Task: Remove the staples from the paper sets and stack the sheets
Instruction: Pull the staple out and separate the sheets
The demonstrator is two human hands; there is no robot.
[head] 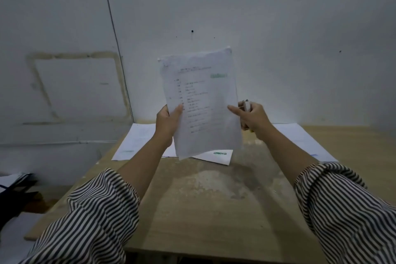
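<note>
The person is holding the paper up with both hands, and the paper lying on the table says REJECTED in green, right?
Not quite. In the head view both hands, left and right, hold the paper set up, but the sheet on the table says APPROVED in green.

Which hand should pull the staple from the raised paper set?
Right, probably. The right hand already grips the staple remover, index finger on the paper set. The left hand holds that set up by its left edge.

White paper set [201, 100] with green stamp, black-and-white striped sleeves [102, 206], tan table [203, 210], pale grey wall [278, 17].
</note>
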